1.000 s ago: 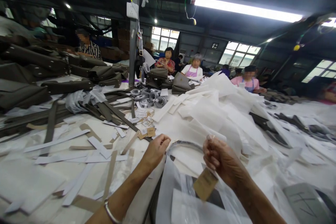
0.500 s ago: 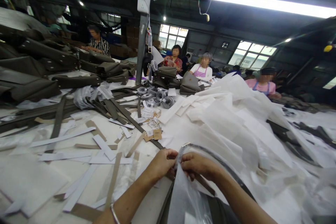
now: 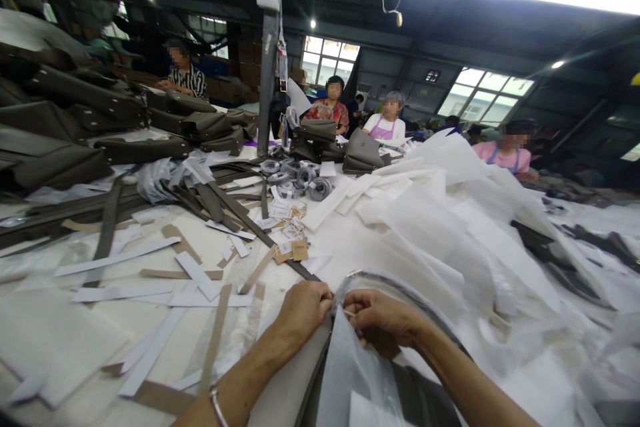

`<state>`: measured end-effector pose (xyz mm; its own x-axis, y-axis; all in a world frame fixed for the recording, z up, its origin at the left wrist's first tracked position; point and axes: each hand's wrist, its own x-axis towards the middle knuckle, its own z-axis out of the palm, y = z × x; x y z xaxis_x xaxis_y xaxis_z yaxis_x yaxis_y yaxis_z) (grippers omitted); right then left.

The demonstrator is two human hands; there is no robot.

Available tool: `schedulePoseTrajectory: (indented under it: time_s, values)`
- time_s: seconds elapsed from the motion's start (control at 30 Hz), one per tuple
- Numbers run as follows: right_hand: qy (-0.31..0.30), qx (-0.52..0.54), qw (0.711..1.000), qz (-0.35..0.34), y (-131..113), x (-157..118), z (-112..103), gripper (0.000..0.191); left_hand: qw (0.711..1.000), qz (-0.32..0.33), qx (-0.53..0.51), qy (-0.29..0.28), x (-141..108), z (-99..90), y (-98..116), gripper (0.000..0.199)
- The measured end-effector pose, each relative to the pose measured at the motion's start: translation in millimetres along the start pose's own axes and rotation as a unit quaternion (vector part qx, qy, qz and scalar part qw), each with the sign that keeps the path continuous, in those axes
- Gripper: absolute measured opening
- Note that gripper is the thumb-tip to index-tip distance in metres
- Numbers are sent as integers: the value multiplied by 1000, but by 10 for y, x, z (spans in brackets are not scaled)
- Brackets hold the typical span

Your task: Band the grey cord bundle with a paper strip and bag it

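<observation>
An olive-grey bag (image 3: 425,393) is right in front of me at the bottom, partly under a translucent plastic wrapping (image 3: 345,363). Its handle strap (image 3: 415,295), wrapped in film, arches up and to the right. At the strap's near end, my left hand (image 3: 305,310) is closed, fingertips pinched on the wrapped strap. Just across from it, my right hand (image 3: 383,317) has its fingers curled at the same spot. A thin pale bit shows by its fingertips, too small to name. The fingers hide most of the strap end.
Brown hang tags (image 3: 299,250) lie beyond my hands. Paper strips (image 3: 197,277) are scattered to the left, and white sheets (image 3: 425,213) are heaped on the right. Wrapped strap coils (image 3: 306,177), a grey post (image 3: 267,80) and piled bags (image 3: 50,140) stand farther off. Several co-workers are behind.
My left hand has turned over, its knuckles now more upward, with the fingers closer to the strap. The right hand stays near the same spot. The view has shifted slightly.
</observation>
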<state>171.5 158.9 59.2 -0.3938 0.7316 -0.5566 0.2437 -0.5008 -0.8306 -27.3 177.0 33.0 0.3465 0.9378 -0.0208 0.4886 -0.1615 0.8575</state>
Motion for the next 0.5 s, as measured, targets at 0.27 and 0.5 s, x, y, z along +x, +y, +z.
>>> schedulePoseTrajectory:
  time_s: [0.27,0.5]
  values:
    - [170,-228,958,-32,1,-153,-10,8,990,-36,-138,-18,56,-41,7,8]
    - [225,-125,959,-117,-36,-113,43,21,940,-96,-323,-50,63,44,6,33]
